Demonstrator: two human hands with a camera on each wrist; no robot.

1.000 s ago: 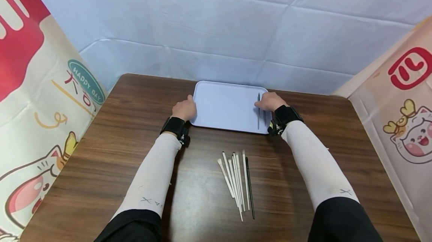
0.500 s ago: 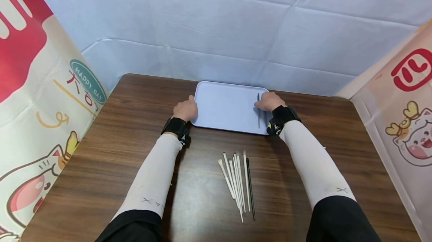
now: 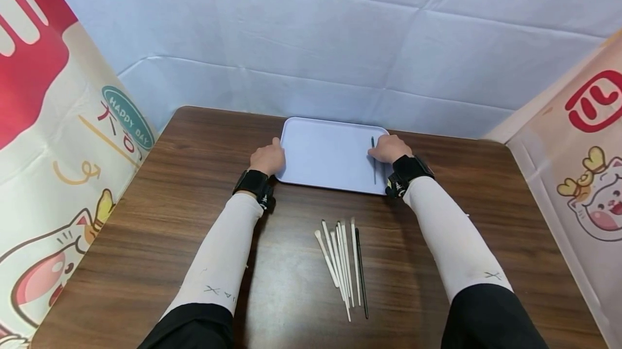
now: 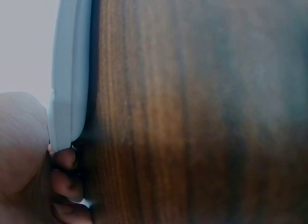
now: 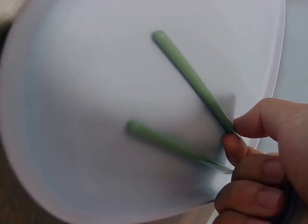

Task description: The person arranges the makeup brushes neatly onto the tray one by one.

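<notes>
Your right hand sits on the right side of the pale blue tray, with fingers curled and pinching two thin green sticks that lie inside the tray. Your left hand grips the tray's left edge, fingers tucked under the rim. Both arms reach straight ahead, with black bands on the wrists. The tray rests on the far middle of the brown wood table. A bunch of white sticks lies on the table nearer you. The left wall banner reads "HAPPY DAY".
</notes>
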